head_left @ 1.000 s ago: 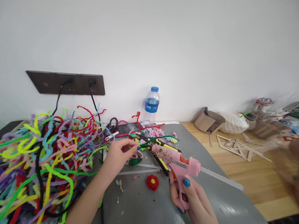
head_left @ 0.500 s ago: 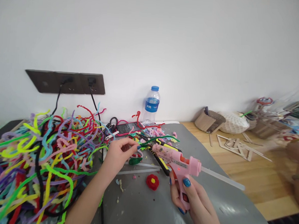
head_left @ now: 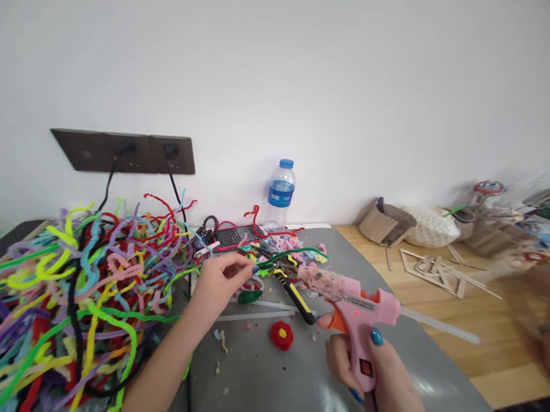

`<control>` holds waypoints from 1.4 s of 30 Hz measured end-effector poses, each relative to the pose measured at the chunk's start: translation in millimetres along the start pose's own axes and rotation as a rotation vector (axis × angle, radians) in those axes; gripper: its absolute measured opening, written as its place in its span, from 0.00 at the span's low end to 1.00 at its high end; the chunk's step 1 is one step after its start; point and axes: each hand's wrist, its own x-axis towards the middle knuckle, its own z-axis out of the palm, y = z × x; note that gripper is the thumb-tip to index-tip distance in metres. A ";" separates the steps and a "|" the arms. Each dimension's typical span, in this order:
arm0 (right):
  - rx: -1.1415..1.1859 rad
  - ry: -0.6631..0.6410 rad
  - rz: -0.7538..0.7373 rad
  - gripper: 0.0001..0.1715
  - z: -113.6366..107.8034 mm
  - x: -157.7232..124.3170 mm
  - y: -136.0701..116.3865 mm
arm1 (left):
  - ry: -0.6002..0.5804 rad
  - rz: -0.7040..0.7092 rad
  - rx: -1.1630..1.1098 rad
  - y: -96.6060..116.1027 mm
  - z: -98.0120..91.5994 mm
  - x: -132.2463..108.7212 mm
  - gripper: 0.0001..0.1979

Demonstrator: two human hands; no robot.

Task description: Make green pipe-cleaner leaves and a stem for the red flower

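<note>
Pink glue gun (head_left: 353, 304) sits clenched in the right hand (head_left: 376, 377); left hand (head_left: 216, 286) pinches a green stem (head_left: 290, 254). Best keep the nozzle just beside that pinch, fingers clear.

Fuzzy wire stems, glossy plastic and bare wood on a smooth grey top

The glue gun (head_left: 350, 301) is shiny pink plastic speckled with dried glue; the pipe cleaners (head_left: 78, 287) and the little flower (head_left: 281, 335) are fuzzy, matt fibre. The table mat (head_left: 292, 387) looks smooth with a dull sheen, the bottle (head_left: 279, 195) is clear plastic, and the craft sticks (head_left: 432, 267) and desk (head_left: 491, 331) are pale matt wood.
</note>
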 end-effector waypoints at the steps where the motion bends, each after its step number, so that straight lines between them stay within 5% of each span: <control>1: 0.043 -0.009 0.006 0.33 -2.1 0.1 1.5 | 0.000 -0.003 -0.003 -0.7 0.1 -0.1 0.11; 8: 0.271 0.061 0.053 0.34 -13.5 -2.5 -1.7 | -0.002 -0.016 -0.027 0.2 0.2 -0.5 0.12; 16: 0.509 0.468 -0.082 0.20 -41.6 9.5 -3.0 | 0.032 -0.057 -0.055 4.7 -0.8 -1.0 0.12; 24: 0.751 0.371 0.141 0.05 -76.0 33.3 18.8 | 0.058 -0.067 -0.030 4.3 -0.4 0.2 0.14; 29: 0.483 0.251 0.300 0.21 -85.8 23.1 21.1 | 0.087 -0.036 0.000 1.0 -3.7 1.3 0.13; 34: 0.203 0.170 0.505 0.21 -90.3 -12.0 20.8 | 0.096 -0.036 0.005 0.5 -5.9 1.2 0.12; 39: -0.340 0.082 0.488 0.32 -108.0 -20.1 11.0 | 0.109 -0.017 0.008 2.3 -6.5 1.1 0.11; 42: -0.732 0.059 0.329 0.35 -106.8 -7.4 -10.7 | 0.107 -0.017 0.026 4.6 -7.4 1.8 0.11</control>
